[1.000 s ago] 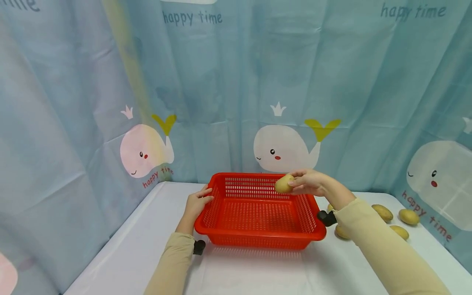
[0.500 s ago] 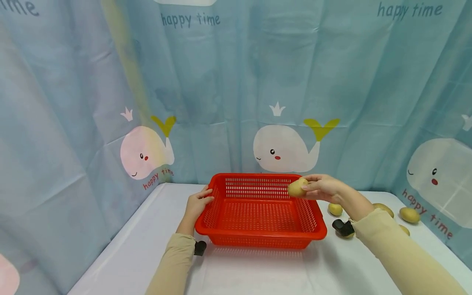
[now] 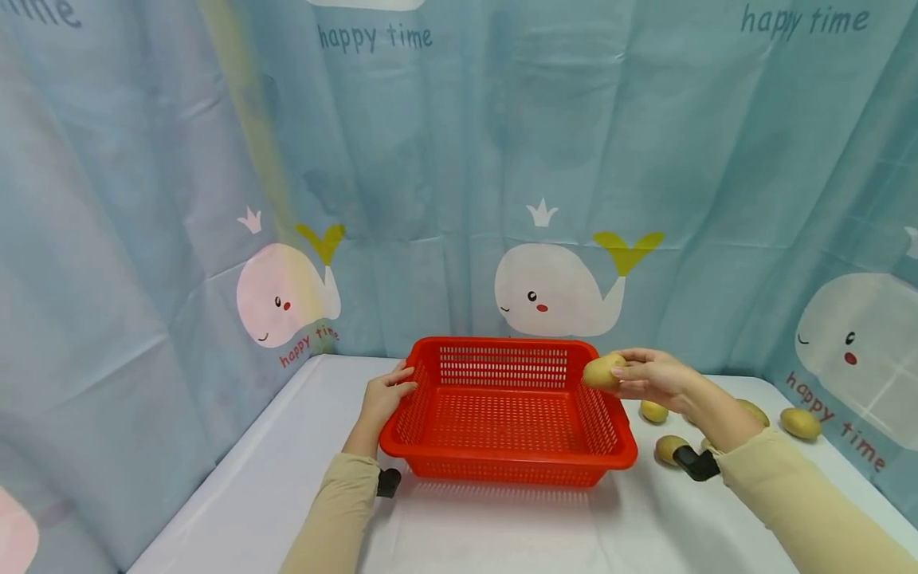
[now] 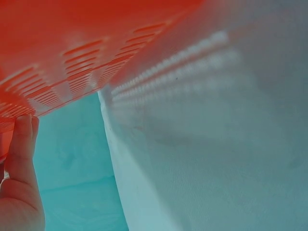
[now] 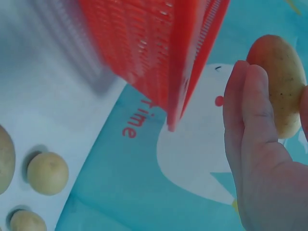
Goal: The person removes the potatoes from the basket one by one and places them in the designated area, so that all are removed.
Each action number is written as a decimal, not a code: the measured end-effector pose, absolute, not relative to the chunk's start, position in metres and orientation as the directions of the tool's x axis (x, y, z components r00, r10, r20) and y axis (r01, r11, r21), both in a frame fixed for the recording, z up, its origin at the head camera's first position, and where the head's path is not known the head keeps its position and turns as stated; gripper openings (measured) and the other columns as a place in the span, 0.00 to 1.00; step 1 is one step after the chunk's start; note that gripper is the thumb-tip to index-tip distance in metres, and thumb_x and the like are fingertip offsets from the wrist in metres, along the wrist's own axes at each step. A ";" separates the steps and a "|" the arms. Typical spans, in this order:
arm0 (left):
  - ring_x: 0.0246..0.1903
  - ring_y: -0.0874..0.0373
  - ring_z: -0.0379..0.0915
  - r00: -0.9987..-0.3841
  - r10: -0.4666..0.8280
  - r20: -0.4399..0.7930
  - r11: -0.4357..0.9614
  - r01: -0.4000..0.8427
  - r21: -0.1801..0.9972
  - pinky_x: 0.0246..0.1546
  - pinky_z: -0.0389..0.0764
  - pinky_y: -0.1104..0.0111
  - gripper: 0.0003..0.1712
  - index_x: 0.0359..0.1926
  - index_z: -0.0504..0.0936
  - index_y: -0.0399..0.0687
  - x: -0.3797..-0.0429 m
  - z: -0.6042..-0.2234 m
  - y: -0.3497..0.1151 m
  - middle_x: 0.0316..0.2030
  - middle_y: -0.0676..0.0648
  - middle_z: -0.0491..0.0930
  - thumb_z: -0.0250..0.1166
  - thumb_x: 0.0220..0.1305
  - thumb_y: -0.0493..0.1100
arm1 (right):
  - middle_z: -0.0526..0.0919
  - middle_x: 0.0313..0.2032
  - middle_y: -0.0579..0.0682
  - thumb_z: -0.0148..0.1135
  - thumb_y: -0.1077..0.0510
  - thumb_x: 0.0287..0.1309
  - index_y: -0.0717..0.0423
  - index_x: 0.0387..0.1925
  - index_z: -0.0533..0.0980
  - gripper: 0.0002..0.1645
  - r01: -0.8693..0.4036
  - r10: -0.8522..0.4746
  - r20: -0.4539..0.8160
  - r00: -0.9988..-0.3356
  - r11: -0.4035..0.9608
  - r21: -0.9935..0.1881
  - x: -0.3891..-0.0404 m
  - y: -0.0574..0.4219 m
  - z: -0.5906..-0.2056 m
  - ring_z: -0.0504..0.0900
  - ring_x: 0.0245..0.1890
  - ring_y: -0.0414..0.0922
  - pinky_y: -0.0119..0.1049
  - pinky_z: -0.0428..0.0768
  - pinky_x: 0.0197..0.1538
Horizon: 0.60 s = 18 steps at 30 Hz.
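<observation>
A red plastic basket (image 3: 502,458) with slotted walls stands on the white table. My left hand (image 3: 380,401) grips its left rim, thumb over the edge; in the left wrist view the fingers (image 4: 21,149) lie against the basket's outer side. My right hand (image 3: 656,379) pinches a yellow potato (image 3: 602,371) between thumb and fingers, held up over the basket's right back corner. The right wrist view shows the held potato (image 5: 281,86) close up, with the straight fingers along one side and the thumb on the other.
Several potatoes lie on the table right of the basket, among them one potato (image 3: 653,411) near its wall and another (image 3: 800,423) at the far right. A blue whale-print curtain (image 3: 459,199) hangs behind the table (image 3: 495,526).
My right hand has carried the potato rightward and slightly down, from over the basket's back part to its right back corner. The left hand stays on the rim.
</observation>
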State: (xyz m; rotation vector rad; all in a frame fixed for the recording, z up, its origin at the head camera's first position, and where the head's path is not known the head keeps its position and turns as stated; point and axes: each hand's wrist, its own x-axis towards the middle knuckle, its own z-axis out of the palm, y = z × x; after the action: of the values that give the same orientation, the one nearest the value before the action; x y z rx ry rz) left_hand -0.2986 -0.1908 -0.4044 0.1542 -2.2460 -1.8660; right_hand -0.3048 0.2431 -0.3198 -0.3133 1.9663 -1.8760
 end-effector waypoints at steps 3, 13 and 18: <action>0.71 0.45 0.50 -0.973 -0.211 0.089 0.186 0.050 0.981 0.63 0.66 0.53 0.23 0.62 0.73 0.31 -0.299 -0.406 -0.191 0.69 0.41 0.63 0.59 0.66 0.32 | 0.78 0.43 0.49 0.57 0.64 0.65 0.77 0.66 0.51 0.37 0.103 -0.419 -0.130 -0.899 0.087 -0.991 -0.302 0.249 -0.322 0.83 0.41 0.44 0.43 0.80 0.51; 0.71 0.45 0.49 -0.974 -0.211 0.087 0.178 0.050 0.983 0.63 0.66 0.52 0.24 0.63 0.73 0.31 -0.298 -0.407 -0.192 0.69 0.42 0.62 0.59 0.67 0.33 | 0.78 0.42 0.48 0.57 0.61 0.66 0.78 0.68 0.45 0.42 0.070 -0.371 -0.119 -0.921 0.143 -0.987 -0.295 0.265 -0.328 0.84 0.40 0.44 0.42 0.81 0.49; 0.71 0.45 0.49 -0.975 -0.205 0.089 0.178 0.053 0.983 0.63 0.67 0.52 0.24 0.63 0.72 0.31 -0.300 -0.406 -0.192 0.69 0.42 0.62 0.59 0.67 0.33 | 0.79 0.40 0.48 0.56 0.63 0.66 0.79 0.67 0.47 0.40 0.071 -0.390 -0.103 -0.915 0.096 -0.993 -0.293 0.274 -0.330 0.84 0.39 0.45 0.42 0.81 0.49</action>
State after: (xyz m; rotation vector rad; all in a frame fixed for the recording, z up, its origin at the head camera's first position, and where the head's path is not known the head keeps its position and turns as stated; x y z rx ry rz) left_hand -0.3001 -0.1918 -0.4061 0.1483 -2.2476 -1.8888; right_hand -0.2931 0.2742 -0.3303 -0.3140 2.0403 -1.8799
